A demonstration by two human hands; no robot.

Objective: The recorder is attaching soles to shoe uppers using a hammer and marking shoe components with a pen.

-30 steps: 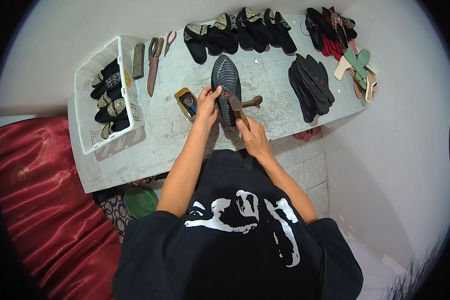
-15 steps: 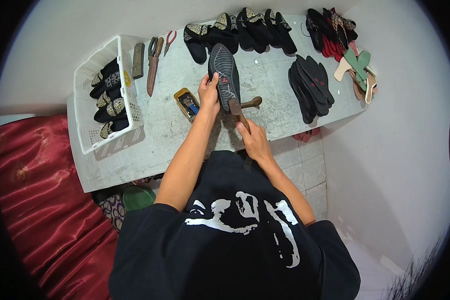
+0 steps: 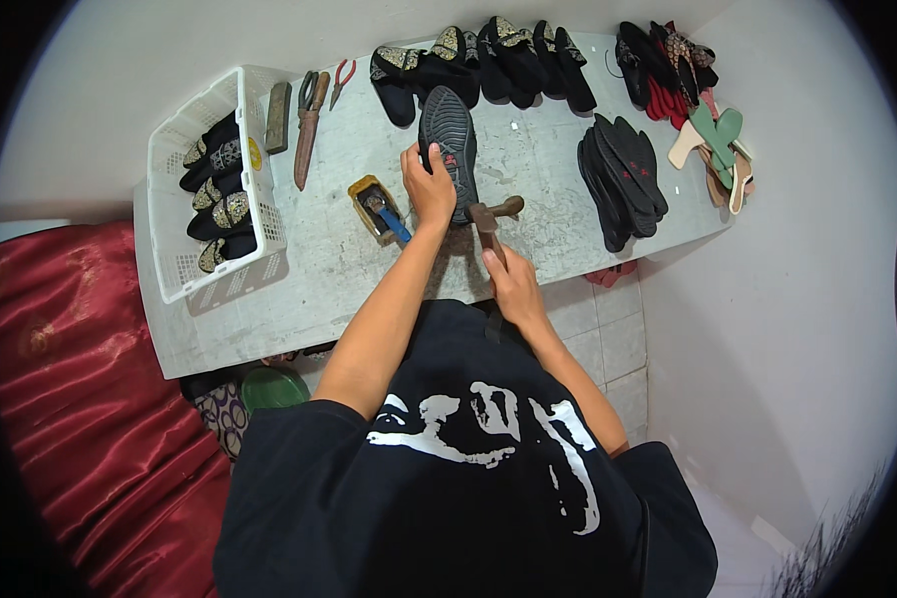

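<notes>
My left hand (image 3: 432, 188) is wrapped round a black shoe (image 3: 448, 125) held with its ridged sole facing up. The fingers lie across the heel half and left edge, so part of the sole is covered. My right hand (image 3: 515, 286) is closed on the handle of a hammer (image 3: 488, 219). Its brown head is at the heel end of the shoe, on the right side; whether the two touch I cannot tell. Left of my left hand, an amber-coloured container (image 3: 371, 192) on the table holds a brush with a blue handle (image 3: 396, 229).
On the grey table (image 3: 319, 264), a white basket (image 3: 261, 214) of patterned slippers stands left. Shears (image 3: 307, 110), red-handled pliers (image 3: 342, 82) and a dark block (image 3: 278, 117) lie beside it. Patterned shoes (image 3: 424, 75) line the back; black soles (image 3: 623, 179) and green and cream pieces (image 3: 716, 130) are right.
My left hand has shifted right and its fingers now reach further over the sole. The hammer head has swung slightly down and right at the heel. The brush has tilted out of its container.
</notes>
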